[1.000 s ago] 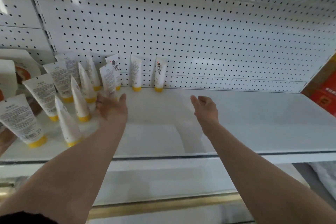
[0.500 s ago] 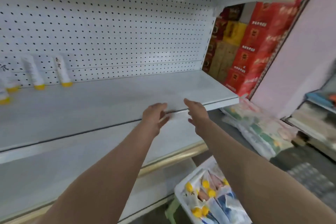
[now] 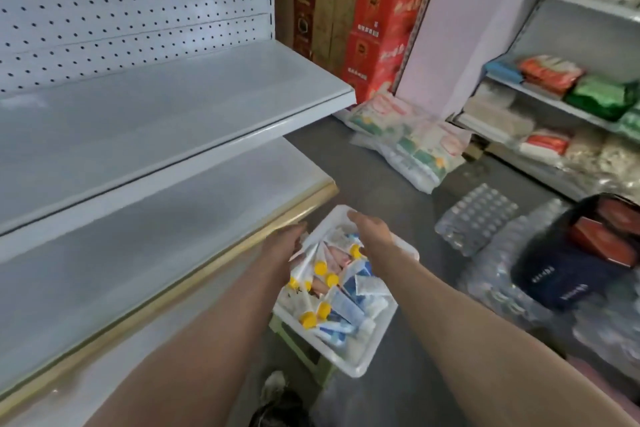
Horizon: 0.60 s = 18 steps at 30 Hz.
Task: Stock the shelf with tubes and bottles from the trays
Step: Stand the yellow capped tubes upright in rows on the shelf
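Both hands, left [image 3: 282, 241] and right [image 3: 372, 236], fingers loose, holding nothing, over white plastic tray [image 3: 367, 357] of yellow-capped tubes [image 3: 308, 270].

Both arms reach down to a white tray [image 3: 375, 348] that sits on a small pale green stool [image 3: 294, 340] on the grey floor [image 3: 363, 170]. The tray is full of tubes [image 3: 313, 265], white ones with yellow caps and some blue ones. The left hand [image 3: 282, 241] is at the tray's left edge and the right hand [image 3: 372, 232] is over its far part; the fingers are blurred. To the left stands a white shelf [image 3: 156, 114] with a pegboard back. Red cartons [image 3: 377, 10] are stacked behind it.
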### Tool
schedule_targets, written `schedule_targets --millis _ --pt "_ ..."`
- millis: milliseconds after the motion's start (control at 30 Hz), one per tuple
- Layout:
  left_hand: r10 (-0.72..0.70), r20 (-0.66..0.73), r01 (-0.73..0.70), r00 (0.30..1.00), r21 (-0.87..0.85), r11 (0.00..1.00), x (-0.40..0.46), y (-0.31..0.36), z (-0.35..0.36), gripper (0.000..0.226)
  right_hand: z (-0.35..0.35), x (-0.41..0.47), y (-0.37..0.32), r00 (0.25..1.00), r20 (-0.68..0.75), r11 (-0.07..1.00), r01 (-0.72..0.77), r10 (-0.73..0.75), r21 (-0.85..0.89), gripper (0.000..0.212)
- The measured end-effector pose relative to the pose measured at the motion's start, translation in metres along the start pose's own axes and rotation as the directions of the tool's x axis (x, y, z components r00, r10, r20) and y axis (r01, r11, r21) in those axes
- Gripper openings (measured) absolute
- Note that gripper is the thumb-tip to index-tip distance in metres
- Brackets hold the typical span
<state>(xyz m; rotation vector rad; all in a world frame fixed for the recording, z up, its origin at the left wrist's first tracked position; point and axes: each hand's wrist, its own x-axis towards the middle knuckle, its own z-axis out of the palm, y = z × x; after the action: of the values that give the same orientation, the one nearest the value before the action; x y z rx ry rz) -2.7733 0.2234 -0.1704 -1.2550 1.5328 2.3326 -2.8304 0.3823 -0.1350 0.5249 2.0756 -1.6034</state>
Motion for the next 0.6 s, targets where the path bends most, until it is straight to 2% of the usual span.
schedule_targets --millis 133,300,367,500,600 --pt "-0.139 -0.018 0.14 0.99 0.084 0.987 0.022 -0.039 0.006 0.037 -0.011 0.019 0.04 0.988 -0.07 0.99 -0.141 0.14 -0.012 0.033" --pt "-0.306 -0.054 0.31 0.95 0.21 0.927 0.043 -0.075 0.006 0.049 -0.02 0.04 0.086 0.945 -0.127 0.95 -0.309 0.302 -0.037 0.031" --pt "-0.335 -0.09 0.347 0.938 0.249 0.904 0.055 -0.088 0.003 0.047 -0.021 0.051 0.103 0.928 -0.137 0.935 -0.353 0.345 -0.035 0.028" --pt "-0.336 -0.13 0.36 0.933 0.344 0.867 0.083 -0.116 -0.012 0.048 -0.017 0.073 0.142 0.914 -0.131 0.91 -0.398 0.383 -0.119 0.042" --pt "-0.323 -0.126 0.344 0.938 0.453 0.823 0.104 -0.131 -0.019 0.048 -0.011 0.087 0.164 0.892 -0.165 0.89 -0.441 0.421 -0.117 0.058"
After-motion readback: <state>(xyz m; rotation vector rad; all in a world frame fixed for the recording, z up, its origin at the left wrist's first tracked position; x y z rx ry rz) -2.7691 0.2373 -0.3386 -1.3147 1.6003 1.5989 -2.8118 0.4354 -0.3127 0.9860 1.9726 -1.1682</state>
